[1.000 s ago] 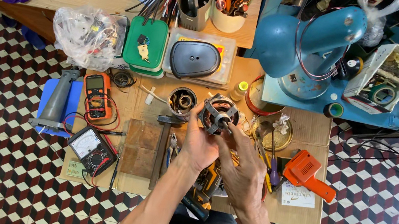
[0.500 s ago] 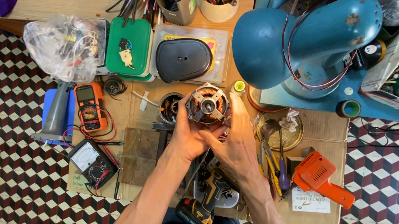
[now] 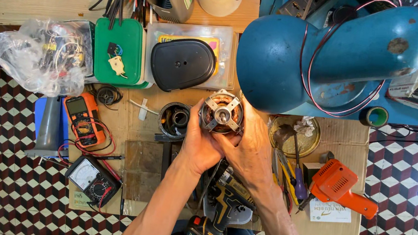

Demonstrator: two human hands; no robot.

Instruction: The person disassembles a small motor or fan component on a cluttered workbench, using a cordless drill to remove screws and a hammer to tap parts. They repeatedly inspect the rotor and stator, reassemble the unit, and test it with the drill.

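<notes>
Motor (image 3: pixel 221 115), small and round, with a silver cross piece on its front and brown copper wire inside, is up off the wooden table (image 3: pixel 126 122), held in both hands just under the big blue lamp (image 3: pixel 332 53). Left hand (image 3: pixel 200 146) is wrapped tight on the left side of it, and right hand (image 3: pixel 252 150) is wrapped tight on the right side, so both hands are closed on the motor and touch each other below it. Its front faces up at the camera, and it looks like it is out of its case, with the inside parts showing. I think the job is about in the middle: the motor is out and in the hands, but nothing is being put on it or taken off it right now. Just left of the motor a black ring part (image 3: pixel 174 119) lies on the table. Below the hands a cordless drill (image 3: pixel 217 211) lies near the lap, and no hand touches it. To the right lie an orange soldering gun (image 3: pixel 341 186), some screwdrivers (image 3: pixel 294 173) and a round tin dish (image 3: pixel 293 136). To the left are 2 meters, an orange meter (image 3: pixel 83 119) and a black meter (image 3: pixel 92 180), a green box (image 3: pixel 118 51) and a black oval cover (image 3: pixel 182 64), all well apart from the hands
</notes>
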